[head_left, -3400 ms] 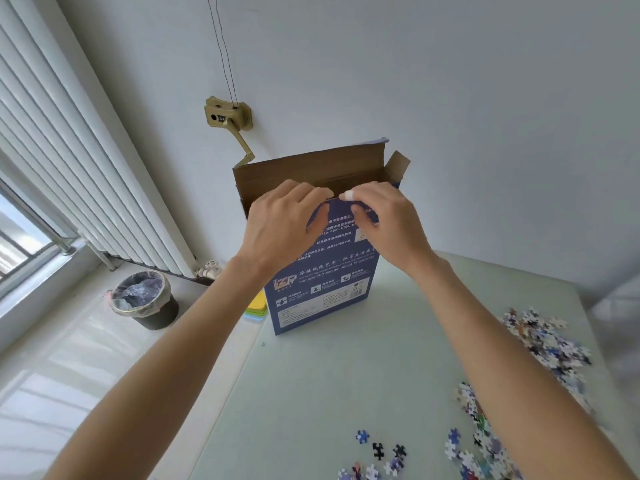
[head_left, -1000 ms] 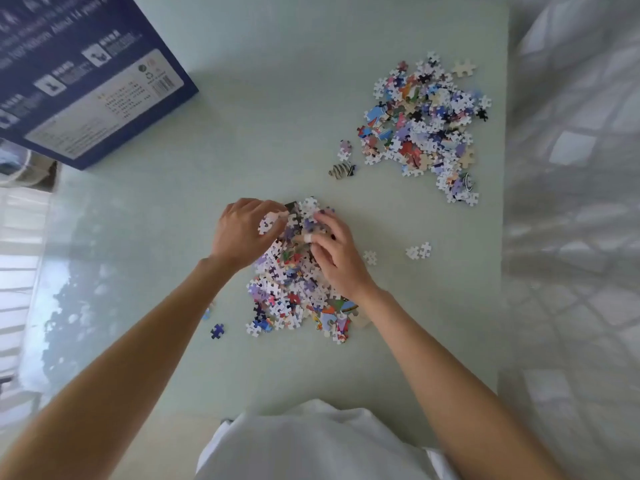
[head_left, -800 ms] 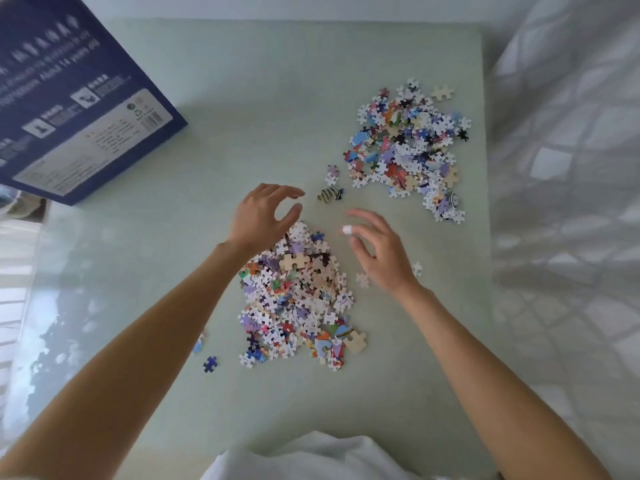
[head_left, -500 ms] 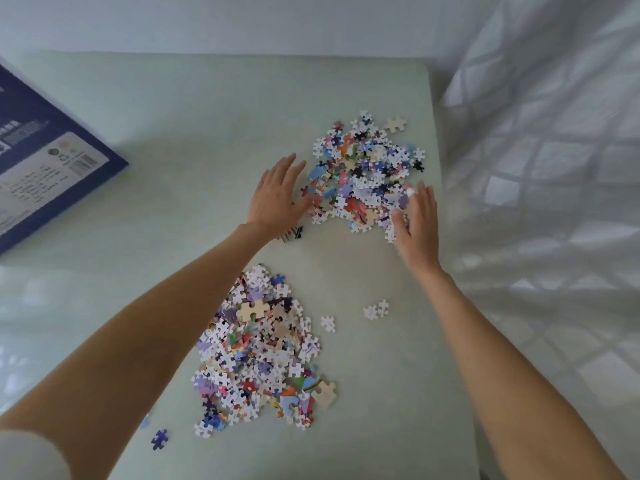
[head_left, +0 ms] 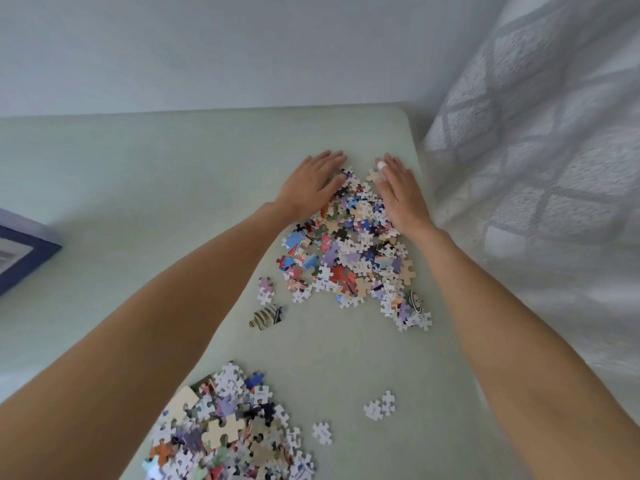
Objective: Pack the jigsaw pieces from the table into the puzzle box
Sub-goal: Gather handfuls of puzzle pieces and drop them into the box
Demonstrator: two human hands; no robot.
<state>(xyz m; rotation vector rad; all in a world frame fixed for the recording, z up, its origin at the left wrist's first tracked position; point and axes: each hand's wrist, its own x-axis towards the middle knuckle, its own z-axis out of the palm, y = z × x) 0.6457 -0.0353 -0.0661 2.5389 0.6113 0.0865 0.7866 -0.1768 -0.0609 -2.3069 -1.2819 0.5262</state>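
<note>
A far pile of coloured jigsaw pieces [head_left: 349,258] lies near the table's back right corner. My left hand [head_left: 311,183] lies flat with straight fingers on the pile's far left side. My right hand [head_left: 400,190] lies flat on its far right side, a white bandage on one fingertip. A second pile of pieces [head_left: 225,434] sits near me at the bottom. Only a corner of the blue puzzle box [head_left: 24,252] shows at the left edge.
The pale green table [head_left: 156,188] ends at a rounded back right corner close to my right hand. A striped piece [head_left: 265,317] and a few loose white pieces [head_left: 379,407] lie between the piles. A patterned curtain [head_left: 536,168] hangs on the right.
Both hands have reached further to the far side of the back pile and now bracket it with flat palms. The view has tilted up, and the box has slid almost out of frame.
</note>
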